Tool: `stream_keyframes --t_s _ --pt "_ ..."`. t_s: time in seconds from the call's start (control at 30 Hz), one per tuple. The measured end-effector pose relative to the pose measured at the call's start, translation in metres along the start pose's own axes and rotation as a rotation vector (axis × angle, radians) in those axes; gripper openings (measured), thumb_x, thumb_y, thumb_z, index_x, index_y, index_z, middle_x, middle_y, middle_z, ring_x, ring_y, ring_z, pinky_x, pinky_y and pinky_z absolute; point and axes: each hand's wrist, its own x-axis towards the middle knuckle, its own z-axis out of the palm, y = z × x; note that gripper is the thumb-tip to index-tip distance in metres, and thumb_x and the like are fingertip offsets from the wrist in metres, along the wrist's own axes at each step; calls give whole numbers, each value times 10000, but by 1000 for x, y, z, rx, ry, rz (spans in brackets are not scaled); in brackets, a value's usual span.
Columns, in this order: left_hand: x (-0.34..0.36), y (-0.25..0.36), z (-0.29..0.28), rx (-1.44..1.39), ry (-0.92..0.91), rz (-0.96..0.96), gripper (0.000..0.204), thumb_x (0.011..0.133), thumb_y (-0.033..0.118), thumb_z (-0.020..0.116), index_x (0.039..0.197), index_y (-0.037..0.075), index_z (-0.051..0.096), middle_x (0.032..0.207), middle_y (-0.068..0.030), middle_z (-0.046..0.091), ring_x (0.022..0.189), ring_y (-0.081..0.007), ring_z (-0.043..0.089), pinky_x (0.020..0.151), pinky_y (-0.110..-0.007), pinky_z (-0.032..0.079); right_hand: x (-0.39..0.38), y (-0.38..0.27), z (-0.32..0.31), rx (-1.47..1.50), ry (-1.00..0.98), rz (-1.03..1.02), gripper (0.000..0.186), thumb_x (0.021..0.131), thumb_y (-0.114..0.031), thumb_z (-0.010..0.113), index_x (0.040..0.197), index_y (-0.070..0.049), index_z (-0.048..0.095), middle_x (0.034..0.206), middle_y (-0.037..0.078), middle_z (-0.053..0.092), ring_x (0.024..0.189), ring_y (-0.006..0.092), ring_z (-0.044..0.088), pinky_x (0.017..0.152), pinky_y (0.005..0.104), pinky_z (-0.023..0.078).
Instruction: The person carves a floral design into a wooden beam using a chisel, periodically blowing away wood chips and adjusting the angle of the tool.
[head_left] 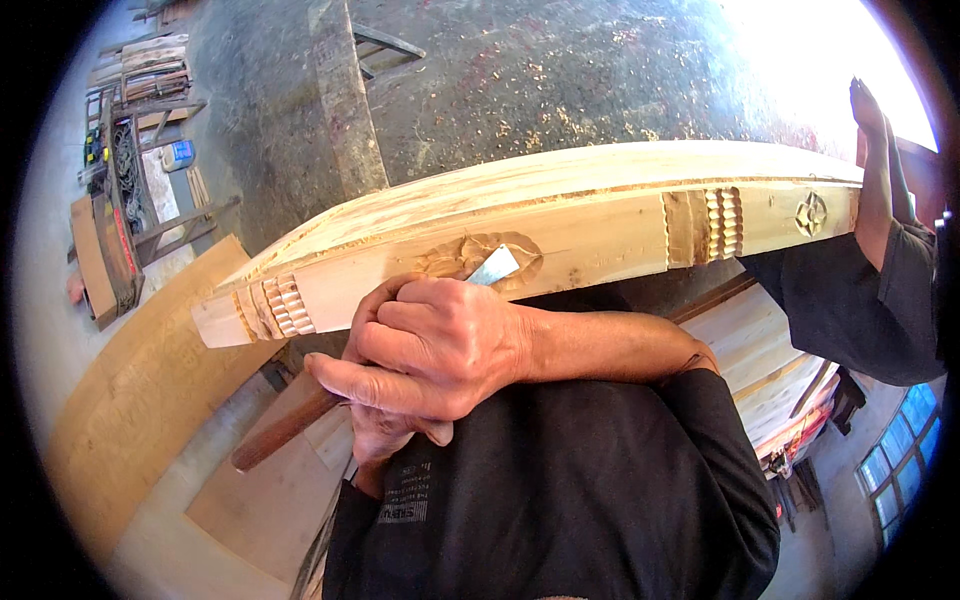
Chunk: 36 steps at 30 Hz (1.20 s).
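My right hand (430,350) is closed around a chisel with a flat metal blade (492,264) and a long reddish-brown wooden handle (275,428) sticking out toward the lower left. My left hand (385,430), partly hidden beneath the right, also grips the chisel. The blade tip lies at a carved oval recess (525,245) with a relief pattern, in the side of a long pale wooden beam (600,233). Bands of notched carving (720,222) appear toward both ends of the beam, and a small round carved motif (810,213) sits near its right end.
A co-worker's arms (878,190) in dark sleeves are at the beam's right end. Lumber and tools (130,160) lie at the left beside a curved plywood sheet (140,370). Wood chips (540,130) litter the grey floor behind the beam. Pale boards (750,350) are stacked below right.
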Motion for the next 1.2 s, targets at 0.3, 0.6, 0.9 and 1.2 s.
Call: stream_keyframes --t_s 0.3,0.6,0.9,1.2 --pt "11 2 -6 112 -10 33 848 880 327 857 1520 8 402 1350 -96 576 1293 -204 584 1074 -352 503 6 -2 7 -18 151 63 524 782 -246 677 1220 42 686 780 5 498 681 174 615 544 329 478" --pt "15 -1 -18 204 -29 40 806 893 316 842 1505 13 413 1333 -85 577 1276 -196 587 1060 -343 505 4 0 9 -78 141 76 530 790 -261 665 1229 36 685 779 -3 478 666 154 597 546 328 474" --pt "23 2 -26 264 -53 49 765 906 306 826 1490 18 424 1316 -73 577 1259 -187 590 1047 -334 507 6 0 10 -122 154 129 652 732 -321 610 1285 10 707 798 0 547 682 148 655 550 280 477" --pt "25 -1 -33 294 -58 66 724 919 295 811 1475 23 435 1298 -62 577 1242 -179 592 1033 -326 509 9 -1 10 -148 140 167 655 746 -328 600 1290 20 712 778 -7 519 649 139 630 545 291 493"
